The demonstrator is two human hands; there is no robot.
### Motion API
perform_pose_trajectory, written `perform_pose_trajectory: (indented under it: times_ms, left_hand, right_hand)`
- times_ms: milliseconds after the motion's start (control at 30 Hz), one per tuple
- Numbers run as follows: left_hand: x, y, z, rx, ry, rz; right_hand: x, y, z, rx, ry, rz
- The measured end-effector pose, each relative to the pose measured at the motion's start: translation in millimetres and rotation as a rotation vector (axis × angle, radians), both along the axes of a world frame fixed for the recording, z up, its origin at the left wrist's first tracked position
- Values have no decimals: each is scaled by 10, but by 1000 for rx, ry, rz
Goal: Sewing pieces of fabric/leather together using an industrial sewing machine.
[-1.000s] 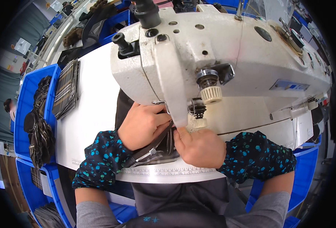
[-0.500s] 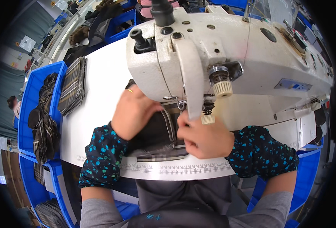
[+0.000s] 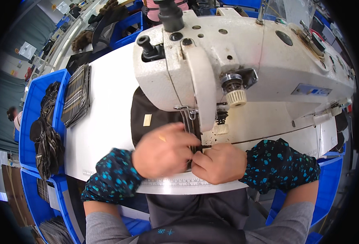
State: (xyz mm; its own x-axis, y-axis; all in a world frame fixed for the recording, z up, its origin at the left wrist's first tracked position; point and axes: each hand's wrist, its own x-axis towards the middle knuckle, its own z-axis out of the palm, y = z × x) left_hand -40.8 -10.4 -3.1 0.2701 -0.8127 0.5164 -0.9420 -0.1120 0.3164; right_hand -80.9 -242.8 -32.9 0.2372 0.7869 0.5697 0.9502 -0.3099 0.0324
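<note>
A dark fabric piece [image 3: 140, 112] with a small pale yellowish tag [image 3: 147, 120] lies on the white table, partly under the head of the sewing machine [image 3: 163, 87]. A metal-toothed zipper [image 3: 192, 122] runs along its right side, under the presser foot. Across the fabric's near part lies my left hand [image 3: 163, 151], smeared by motion, its fingers pointing right at the zipper. Close beside it, my right hand [image 3: 222, 163] is closed, its fingertips pinching the near end of the zippered edge. Both hands cover the fabric's near part.
Left of the table stand blue bins [image 3: 45, 77] with dark fabric pieces. A stack of plaid fabric pieces [image 3: 77, 95] lies on the table's left side. A printed ruler strip [image 3: 175, 184] follows the front edge. Another blue bin [image 3: 327, 191] stands at the right.
My left hand has moved down and right, toward my right hand, uncovering the tag. My right hand has come nearer to the front edge. The fabric has shifted, its plaid near edge no longer showing.
</note>
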Motion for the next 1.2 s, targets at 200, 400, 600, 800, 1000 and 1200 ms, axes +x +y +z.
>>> perform_pose_trajectory:
  times_ms: [200,400,600,800,1000,1200]
  left_hand:
    - [-224,-180,27,245,-90,283]
    - [-336,-52,72,195,-378,442]
    - [-469,-15,-18,152,-533,458]
    - [-561,-58,-8,260,-132,477]
    - [-645,-144,-41,261,-60,610]
    - [-633,-238,-77,262,-41,580]
  right_hand:
    - [-36,-1,-1,213,-114,-131]
    - [-58,-9,51,274,-74,-141]
    - [-291,12,86,11,24,-256]
    - [-526,62,-1,-100,-7,-278]
    - [-551,104,-34,-136,-33,-257]
    - [-568,80,-21,-137,-22,-238]
